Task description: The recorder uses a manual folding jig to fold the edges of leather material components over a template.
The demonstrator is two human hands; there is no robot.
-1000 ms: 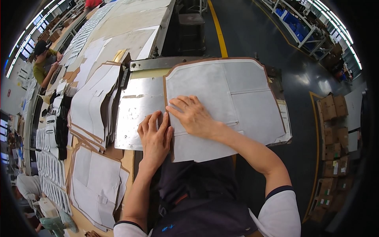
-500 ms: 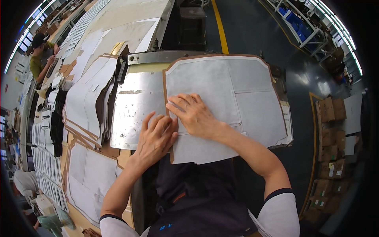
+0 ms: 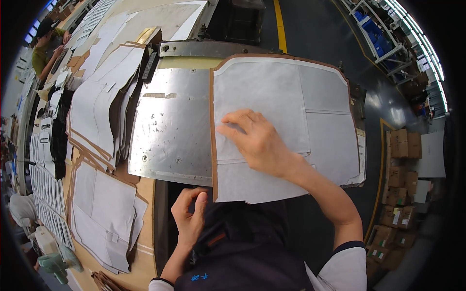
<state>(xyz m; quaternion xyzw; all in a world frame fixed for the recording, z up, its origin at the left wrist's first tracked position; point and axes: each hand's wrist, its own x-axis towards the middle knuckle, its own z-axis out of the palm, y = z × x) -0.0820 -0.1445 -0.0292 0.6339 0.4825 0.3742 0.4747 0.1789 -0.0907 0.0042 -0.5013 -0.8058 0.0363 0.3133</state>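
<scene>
A large sewn panel point(image 3: 262, 97), pale grey-white with seams and a brown folded edge, lies flat over a metal-topped work plate point(image 3: 165, 126). My right hand point(image 3: 262, 140) is over the panel's left part, fingers bent, thumb and forefinger apart near the brown left edge; nothing shows between them. My left hand point(image 3: 189, 213) is off the panel, below the plate's front edge and left of the panel's lower corner. Its fingers are curled, with the thumb tip close to the forefinger; whether something small is pinched there I cannot make out.
Left of the plate, a bench carries a stack of similar panels point(image 3: 99, 106) and a nearer pile point(image 3: 104, 213). A co-worker point(image 3: 46, 53) is at the far left. Cardboard boxes point(image 3: 400, 184) stand to the right, past a yellow floor line point(image 3: 280, 26). A shelf point(image 3: 376, 34) holds blue items.
My left hand has drawn back from the panel's left edge toward me and curled. The right hand stays over the panel, its fingers now more bent. The whole view has shifted slightly.
</scene>
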